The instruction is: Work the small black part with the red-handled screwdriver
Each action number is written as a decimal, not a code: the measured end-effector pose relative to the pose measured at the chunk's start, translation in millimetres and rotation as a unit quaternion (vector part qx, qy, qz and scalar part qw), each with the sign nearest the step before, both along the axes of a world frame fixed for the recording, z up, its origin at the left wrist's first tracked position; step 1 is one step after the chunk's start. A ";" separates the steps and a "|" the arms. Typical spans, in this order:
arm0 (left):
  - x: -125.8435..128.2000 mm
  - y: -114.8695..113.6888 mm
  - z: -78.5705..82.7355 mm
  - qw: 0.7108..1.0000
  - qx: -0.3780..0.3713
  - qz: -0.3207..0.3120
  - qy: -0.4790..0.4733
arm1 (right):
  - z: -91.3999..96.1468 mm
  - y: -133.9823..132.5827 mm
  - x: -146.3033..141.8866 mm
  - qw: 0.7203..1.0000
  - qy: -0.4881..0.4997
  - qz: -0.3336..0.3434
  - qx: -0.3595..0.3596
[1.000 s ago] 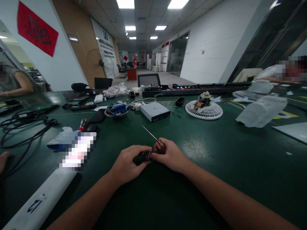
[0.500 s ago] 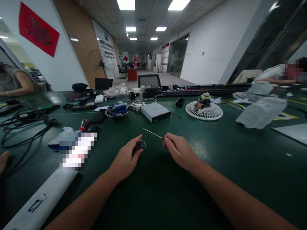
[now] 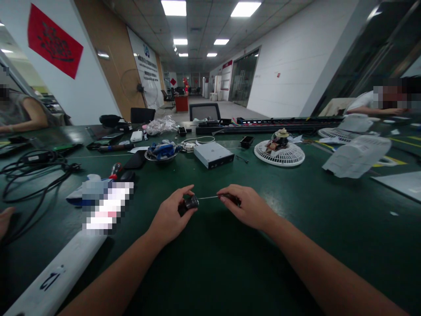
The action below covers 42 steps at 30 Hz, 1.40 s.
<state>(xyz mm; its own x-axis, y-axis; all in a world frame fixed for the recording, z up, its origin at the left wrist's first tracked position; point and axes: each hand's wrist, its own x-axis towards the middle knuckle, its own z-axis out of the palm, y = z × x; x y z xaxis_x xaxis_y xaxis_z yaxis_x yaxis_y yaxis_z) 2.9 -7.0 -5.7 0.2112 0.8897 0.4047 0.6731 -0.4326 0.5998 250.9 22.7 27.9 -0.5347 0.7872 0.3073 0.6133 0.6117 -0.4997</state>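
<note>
A small dark cylindrical part (image 3: 191, 202) is clamped in the fingers of the left hand (image 3: 169, 215). The thin shaft of a slim screwdriver (image 3: 208, 197) reaches its end, the dark handle pinched in the right hand (image 3: 240, 205). Both hands are over the green bench mat (image 3: 296, 254), with open mat ahead and rightward. A pixelated object (image 3: 107, 206) lies near the left hand; a grey drive casing (image 3: 213, 154) sits well ahead.
</note>
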 end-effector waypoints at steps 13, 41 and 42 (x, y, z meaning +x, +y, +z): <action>-0.1 -1.2 0.6 0.999 -0.003 -0.037 0.005 | 3.7 -3.5 -1.3 0.999 0.047 0.005 0.007; 1.7 -4.0 0.9 0.998 0.020 -0.058 0.023 | 6.8 -5.3 -0.7 0.997 0.063 0.006 -0.047; 1.8 -3.8 0.7 0.998 0.019 -0.059 0.020 | 6.3 -5.1 -1.2 0.996 0.071 0.002 -0.055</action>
